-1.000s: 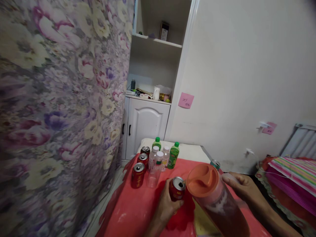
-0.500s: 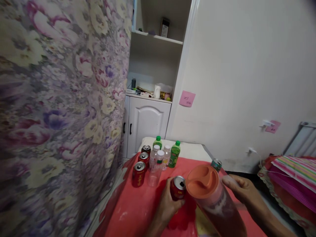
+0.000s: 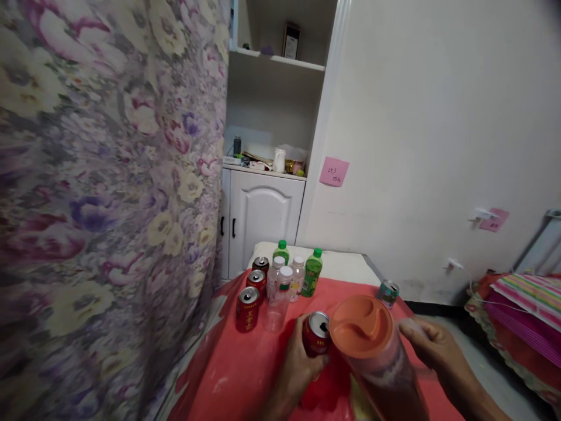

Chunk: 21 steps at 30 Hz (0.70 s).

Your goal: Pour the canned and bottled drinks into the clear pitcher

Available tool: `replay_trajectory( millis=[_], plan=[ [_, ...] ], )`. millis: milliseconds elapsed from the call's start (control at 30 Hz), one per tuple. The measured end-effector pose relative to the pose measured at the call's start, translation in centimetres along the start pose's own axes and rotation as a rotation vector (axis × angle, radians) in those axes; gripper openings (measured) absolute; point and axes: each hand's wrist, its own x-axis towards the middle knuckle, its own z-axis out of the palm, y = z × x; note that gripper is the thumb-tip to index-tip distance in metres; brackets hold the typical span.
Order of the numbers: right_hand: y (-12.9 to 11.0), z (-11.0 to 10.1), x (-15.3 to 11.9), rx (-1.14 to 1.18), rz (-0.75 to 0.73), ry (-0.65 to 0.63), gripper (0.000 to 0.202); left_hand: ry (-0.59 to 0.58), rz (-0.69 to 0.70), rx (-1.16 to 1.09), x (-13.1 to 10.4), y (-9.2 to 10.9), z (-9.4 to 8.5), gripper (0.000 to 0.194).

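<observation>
My left hand (image 3: 297,365) is wrapped round a dark red can (image 3: 317,334) with an opened top, at the front middle of the red-covered table. Just right of it a clear pitcher (image 3: 385,371) with an orange lid (image 3: 362,325) leans, brownish liquid inside. My right hand (image 3: 427,342) is closed on the pitcher's handle on its right side. To the left stand red cans (image 3: 248,310), a clear bottle (image 3: 277,301) with a white cap, and more white-capped bottles. Behind them is a green bottle (image 3: 312,273). A teal can (image 3: 388,292) stands beyond the pitcher.
A floral curtain (image 3: 114,204) hangs at the left. Behind the table (image 3: 342,268) are a white cabinet (image 3: 267,216) with shelves and a wall with pink notes (image 3: 334,171). Bedding (image 3: 526,327) lies at the right.
The view has shifted slightly, so the pitcher and my right hand appear a little further right and lower. My left hand keeps its hold on the can.
</observation>
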Motion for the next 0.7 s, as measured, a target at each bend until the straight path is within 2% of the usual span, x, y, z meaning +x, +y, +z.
replay_trajectory(
  millis=[100,233,367,533,700],
  plan=[
    [0.7,0.1,0.1,0.025,0.043,-0.023,0.058,0.028,-0.004,0.007,0.1,-0.4,-0.3,0.062],
    [2.0,-0.3,0.2,0.096,0.091,0.019,0.057,0.057,0.018,-0.016,0.6,-0.5,-0.9,0.066],
    [3.4,-1.1,0.4,0.212,0.133,0.145,0.053,0.083,0.004,0.005,0.9,0.0,-1.2,0.064],
    [4.5,-1.7,1.3,0.375,0.101,0.326,0.055,0.085,-0.028,0.043,1.2,0.0,-1.0,0.064],
    [6.0,-1.1,2.2,0.450,0.032,0.374,0.053,0.116,-0.036,0.103,1.9,-1.6,-0.9,0.065]
  ],
)
